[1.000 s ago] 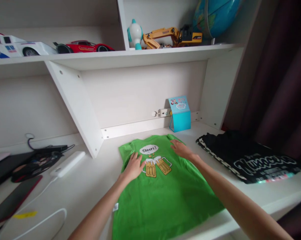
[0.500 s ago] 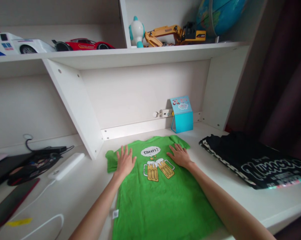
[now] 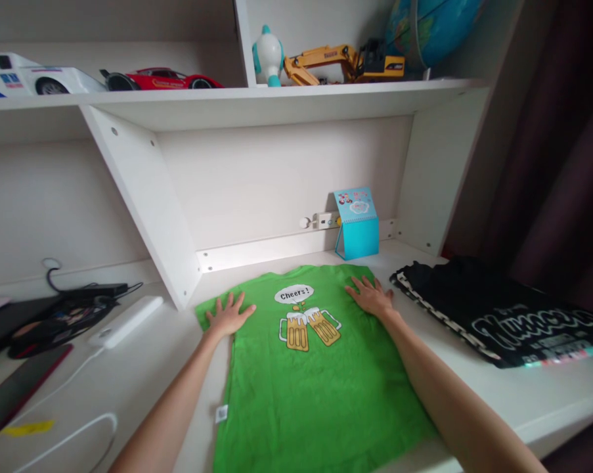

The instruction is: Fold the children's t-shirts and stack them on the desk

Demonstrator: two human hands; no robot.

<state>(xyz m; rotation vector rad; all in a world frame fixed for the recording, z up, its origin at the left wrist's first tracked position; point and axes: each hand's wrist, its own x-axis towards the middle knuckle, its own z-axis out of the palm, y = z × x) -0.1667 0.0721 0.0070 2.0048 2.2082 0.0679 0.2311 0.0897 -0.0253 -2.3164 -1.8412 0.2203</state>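
Note:
A green T-shirt (image 3: 296, 394) lies spread on the white desk, printed with "Cheers!" and two beer mugs. My left hand (image 3: 227, 316) rests on its left sleeve, fingers spread and palm down. On the opposite sleeve lies my right hand (image 3: 372, 297), also flat with its fingers apart. Neither hand grips the cloth. A small white tag (image 3: 221, 413) sticks out from the shirt's left side. The shirt's bottom edge is partly outside the view.
Right of the shirt lies a folded black garment (image 3: 503, 315). A blue desk calendar (image 3: 360, 230) stands behind it near a socket. At left are a white power strip (image 3: 129, 322), cables and a dark tablet-like device (image 3: 23, 391). Toy vehicles and a globe (image 3: 439, 29) occupy the shelf above.
My hands have moved apart, the left one outward onto the left sleeve and the right one outward onto the right sleeve. The sleeves now lie flatter.

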